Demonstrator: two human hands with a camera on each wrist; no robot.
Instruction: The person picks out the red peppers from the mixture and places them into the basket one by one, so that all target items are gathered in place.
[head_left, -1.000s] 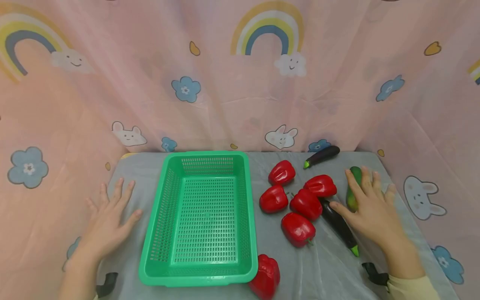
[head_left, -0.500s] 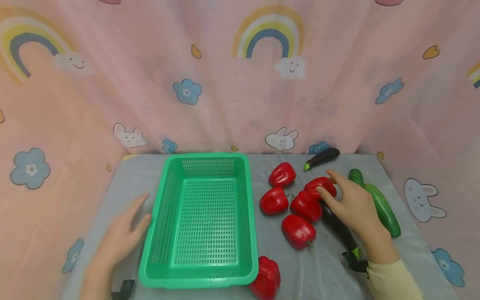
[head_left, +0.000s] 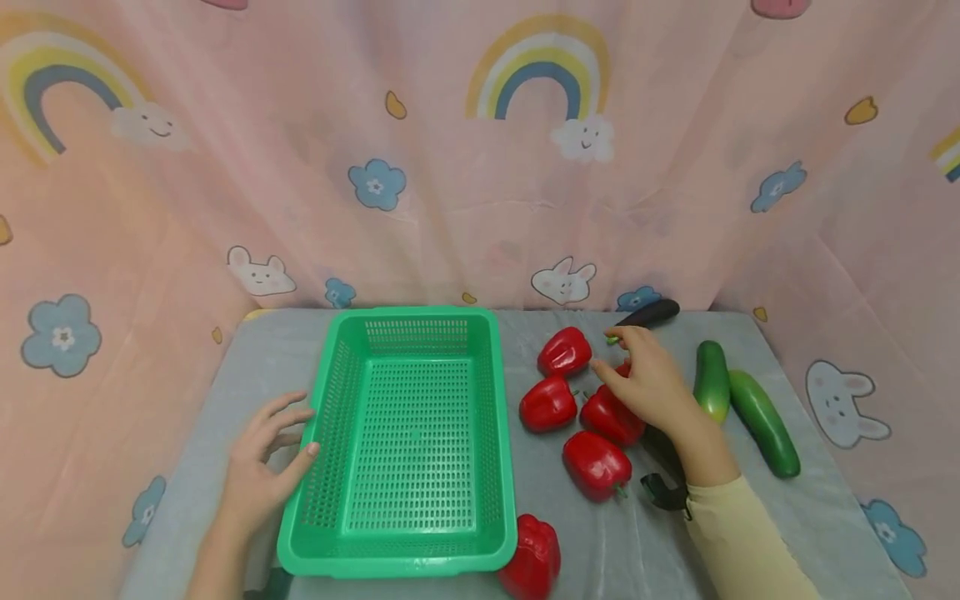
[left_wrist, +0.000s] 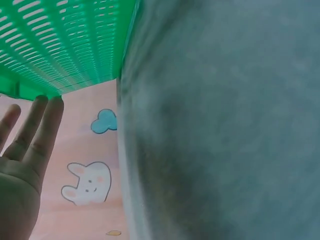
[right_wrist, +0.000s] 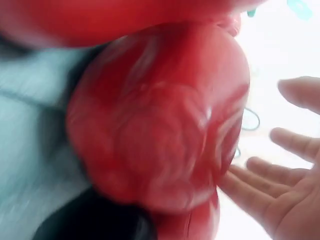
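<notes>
Left hand (head_left: 261,462) is loose and empty by the green basket (head_left: 397,565) at its 9 o'clock rim (long axis 12-to-6, can't tell if touching), while right hand (head_left: 651,383), also relaxed and empty, is way nearer the red peppers (head_left: 596,465), fanned from its 7 to 10 o'clock.

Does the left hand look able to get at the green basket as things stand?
Likely yes: the left hand, holding nothing, is right at the left side of the green basket, with nothing visible in between.
</notes>
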